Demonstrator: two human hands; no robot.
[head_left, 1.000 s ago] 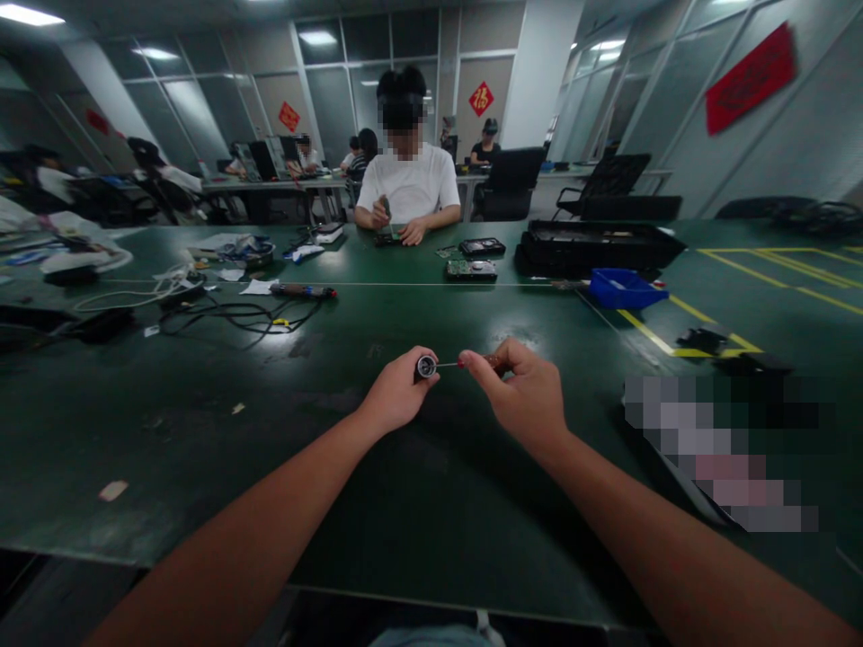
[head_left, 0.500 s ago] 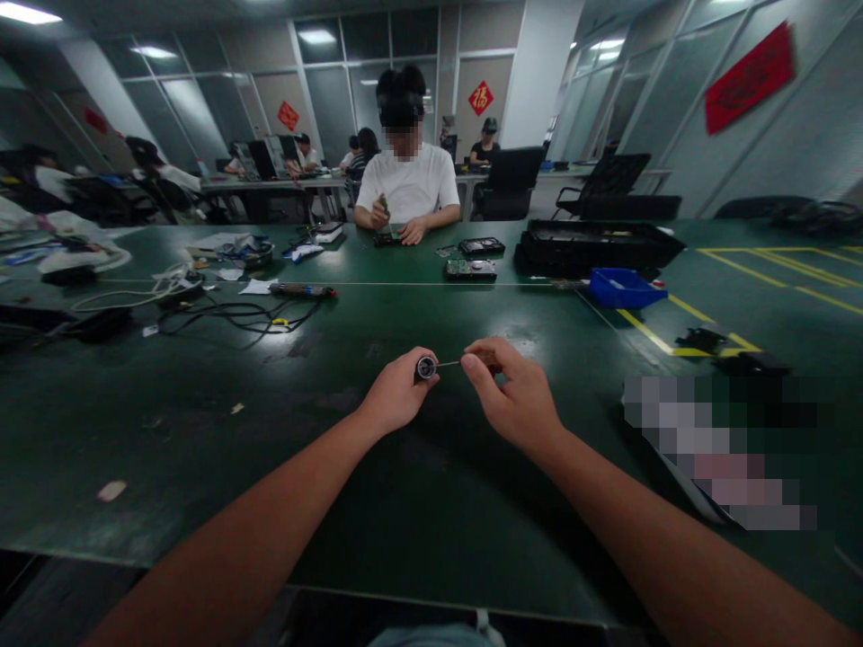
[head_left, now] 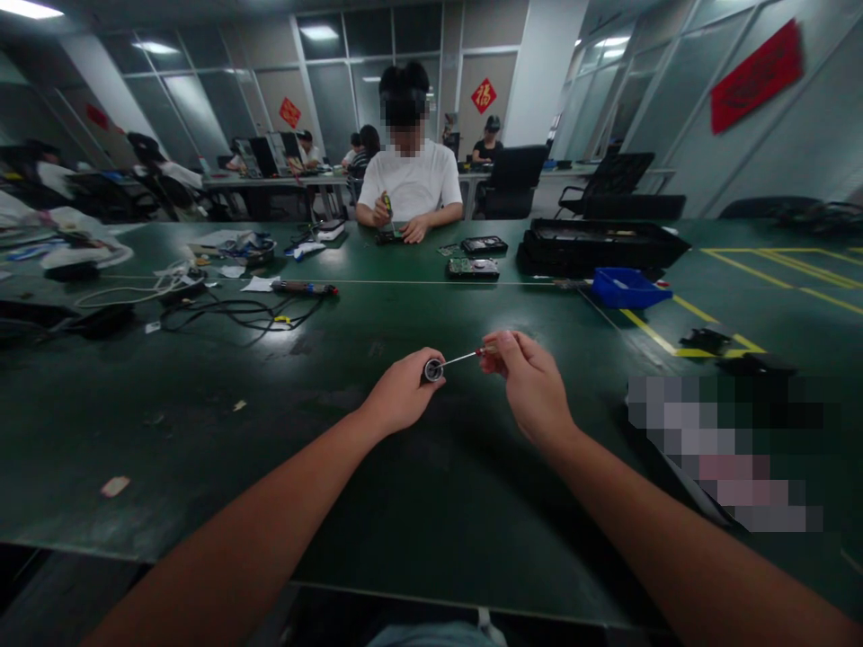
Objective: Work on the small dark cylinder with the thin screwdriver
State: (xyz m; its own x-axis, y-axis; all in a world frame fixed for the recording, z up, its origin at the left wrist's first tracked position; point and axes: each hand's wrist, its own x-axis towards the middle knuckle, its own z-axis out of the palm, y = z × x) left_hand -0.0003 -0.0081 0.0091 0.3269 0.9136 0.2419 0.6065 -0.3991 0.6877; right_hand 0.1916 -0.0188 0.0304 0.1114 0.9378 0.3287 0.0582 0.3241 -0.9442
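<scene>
Green table (head_left: 431, 530) carries yellow lines (head_left: 647, 332) at right; glass partitions (head_left: 330, 101) stand behind a seated co-worker (head_left: 413, 178). Left hand (head_left: 401, 392) wraps firmly around a dark tube (head_left: 432, 370). Right hand (head_left: 535, 386) pinches a screwdriver (head_left: 460, 358) by its handle, tip at the tube's mouth. Compared with the earlier frame, more shaft shows, sloping up rightward.
</scene>
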